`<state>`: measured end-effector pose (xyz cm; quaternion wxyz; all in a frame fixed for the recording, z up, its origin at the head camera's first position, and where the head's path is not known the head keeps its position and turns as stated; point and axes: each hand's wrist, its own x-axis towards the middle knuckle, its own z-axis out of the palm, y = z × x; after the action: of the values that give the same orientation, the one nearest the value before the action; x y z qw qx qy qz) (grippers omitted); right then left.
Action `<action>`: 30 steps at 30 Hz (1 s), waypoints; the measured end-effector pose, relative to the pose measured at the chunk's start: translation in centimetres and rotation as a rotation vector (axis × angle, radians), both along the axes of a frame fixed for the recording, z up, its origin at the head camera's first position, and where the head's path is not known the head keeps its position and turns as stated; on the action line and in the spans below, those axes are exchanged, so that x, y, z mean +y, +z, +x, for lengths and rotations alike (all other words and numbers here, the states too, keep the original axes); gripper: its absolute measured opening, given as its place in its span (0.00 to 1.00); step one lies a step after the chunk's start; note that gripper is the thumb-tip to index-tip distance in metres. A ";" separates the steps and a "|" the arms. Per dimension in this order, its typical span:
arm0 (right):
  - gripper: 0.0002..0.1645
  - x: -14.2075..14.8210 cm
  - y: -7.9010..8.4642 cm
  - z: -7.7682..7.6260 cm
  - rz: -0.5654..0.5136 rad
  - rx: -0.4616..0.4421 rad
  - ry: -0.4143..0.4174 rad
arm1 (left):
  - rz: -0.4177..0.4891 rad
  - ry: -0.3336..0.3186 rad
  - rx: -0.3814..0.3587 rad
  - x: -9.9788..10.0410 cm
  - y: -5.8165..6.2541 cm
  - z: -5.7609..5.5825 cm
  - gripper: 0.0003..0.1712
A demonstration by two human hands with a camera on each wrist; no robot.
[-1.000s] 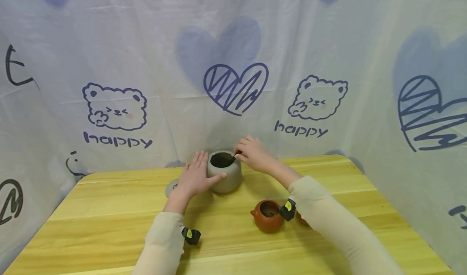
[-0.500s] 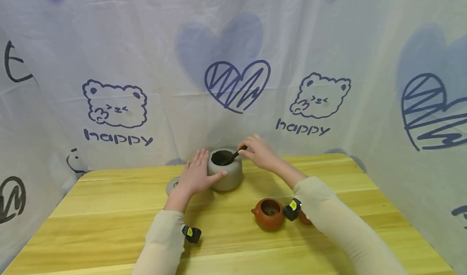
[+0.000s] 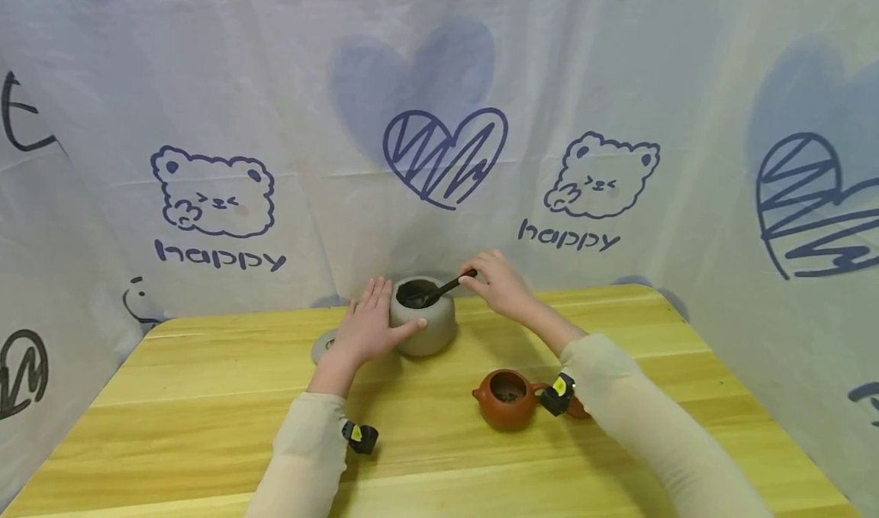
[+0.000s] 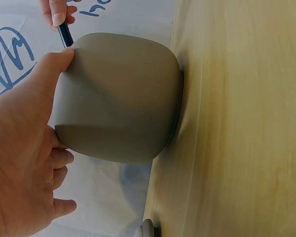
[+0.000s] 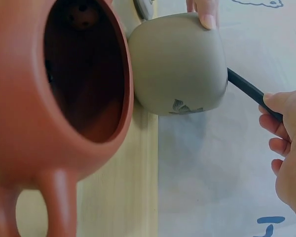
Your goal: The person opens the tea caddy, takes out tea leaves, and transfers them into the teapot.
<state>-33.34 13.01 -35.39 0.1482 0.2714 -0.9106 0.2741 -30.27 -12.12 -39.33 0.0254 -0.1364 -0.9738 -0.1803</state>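
A grey rounded jar (image 3: 431, 335) stands uncovered at the back of the table, with dark contents inside. My left hand (image 3: 367, 326) holds it from the left, thumb across the front near the rim and fingers along its side. In the left wrist view, the jar (image 4: 118, 98) hides part of those fingers. My right hand (image 3: 500, 283) pinches the handle of a slim black scoop (image 3: 449, 286), whose tip is inside the jar opening. The right wrist view shows the scoop's handle (image 5: 249, 89) slanting out over the rim. The tip's load is unclear.
An uncovered reddish-brown teapot (image 3: 504, 415) with dark bits inside sits front right, below my right forearm. Its probable lid (image 3: 577, 409) lies beside it, partly hidden by the wrist camera. A grey lid (image 3: 320, 345) lies left of the jar. A printed cloth (image 3: 330, 220) hangs behind.
My right hand has drawn back up and to the right, so more of the scoop's handle shows above the jar rim. My left hand stays on the jar.
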 end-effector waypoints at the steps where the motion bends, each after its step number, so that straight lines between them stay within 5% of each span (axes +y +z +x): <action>1: 0.12 0.1 0.0 0.0 -0.004 0.000 -0.005 | -0.001 0.000 0.002 0.0 0.0 0.0 0.62; 30: 0.09 2.8 -0.6 1.0 -0.050 0.082 -0.033 | 0.030 -0.007 0.018 0.0 -0.2 0.2 0.61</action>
<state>-32.29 15.82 -36.03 0.1969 0.2635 -0.9010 0.2827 -30.03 -12.11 -39.51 0.0356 -0.1413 -0.9701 -0.1940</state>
